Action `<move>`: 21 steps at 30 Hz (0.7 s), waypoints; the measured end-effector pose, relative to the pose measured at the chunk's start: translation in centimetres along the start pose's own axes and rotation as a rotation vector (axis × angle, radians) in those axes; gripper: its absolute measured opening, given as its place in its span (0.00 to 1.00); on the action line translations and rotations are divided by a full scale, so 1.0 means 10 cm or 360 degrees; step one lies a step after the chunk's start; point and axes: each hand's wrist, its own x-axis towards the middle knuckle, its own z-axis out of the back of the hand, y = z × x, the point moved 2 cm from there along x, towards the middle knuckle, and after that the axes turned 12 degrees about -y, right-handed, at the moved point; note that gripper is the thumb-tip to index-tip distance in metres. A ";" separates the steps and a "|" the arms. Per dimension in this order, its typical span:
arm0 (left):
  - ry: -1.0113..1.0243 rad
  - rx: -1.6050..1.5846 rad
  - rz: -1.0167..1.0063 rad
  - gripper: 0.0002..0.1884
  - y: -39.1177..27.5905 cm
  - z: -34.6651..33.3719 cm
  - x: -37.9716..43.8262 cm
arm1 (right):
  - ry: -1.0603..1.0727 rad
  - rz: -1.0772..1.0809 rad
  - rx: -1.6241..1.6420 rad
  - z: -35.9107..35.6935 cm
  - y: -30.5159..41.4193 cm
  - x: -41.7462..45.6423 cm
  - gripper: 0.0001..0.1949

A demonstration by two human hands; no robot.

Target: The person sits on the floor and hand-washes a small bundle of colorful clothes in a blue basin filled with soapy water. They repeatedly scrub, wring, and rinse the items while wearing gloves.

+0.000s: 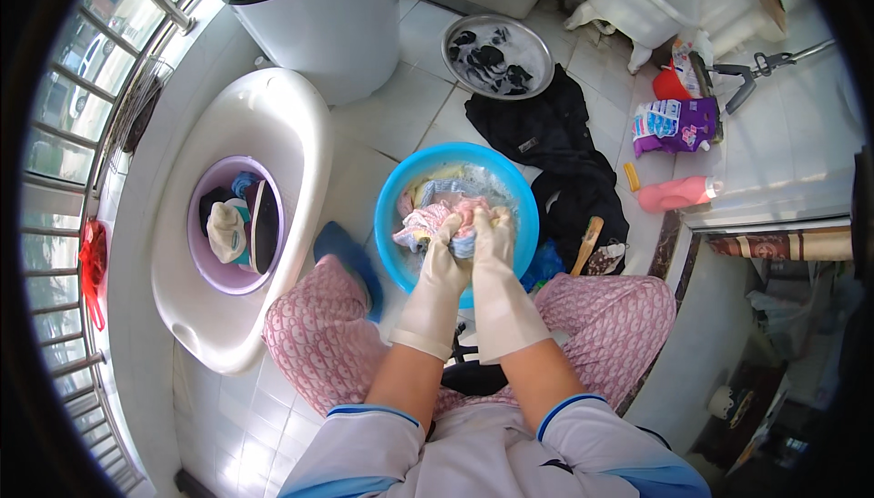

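Soapy water and wet cloths fill a blue plastic basin (388, 225) on the floor between my knees. Both hands wear long cream rubber gloves. My left hand (444, 249) grips a pink patterned cloth (437, 217) just above the suds. My right hand (493, 232) holds the same cloth, close beside the left, with its fingers bent into the fabric. Around the cloth lie a light blue knitted piece (444, 189) and some pale yellow fabric (450, 171), partly under foam. The gloves hide part of the pink cloth.
A steel basin (448, 73) holds dark items in suds. Black clothing (573, 143) and a wooden-handled brush (588, 245) lie at right. Near the wall are a pink bottle (672, 194) and a purple detergent pouch (696, 122). A white baby bathtub (311, 129) holds a lilac basin (198, 259).
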 end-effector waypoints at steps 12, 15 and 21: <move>-0.0457 0.0307 -0.0502 0.17 0.09 0.89 0.61 | -0.0022 0.0407 -0.0824 -0.05 0.06 -0.36 0.23; -0.0211 0.0181 -0.0440 0.23 0.16 0.44 0.13 | -0.0156 0.0166 -0.0885 0.00 0.22 -0.18 0.24; 0.0180 -0.0866 0.0515 0.17 -0.38 0.67 0.24 | 0.0551 0.1456 -0.0643 0.01 0.73 -1.15 0.24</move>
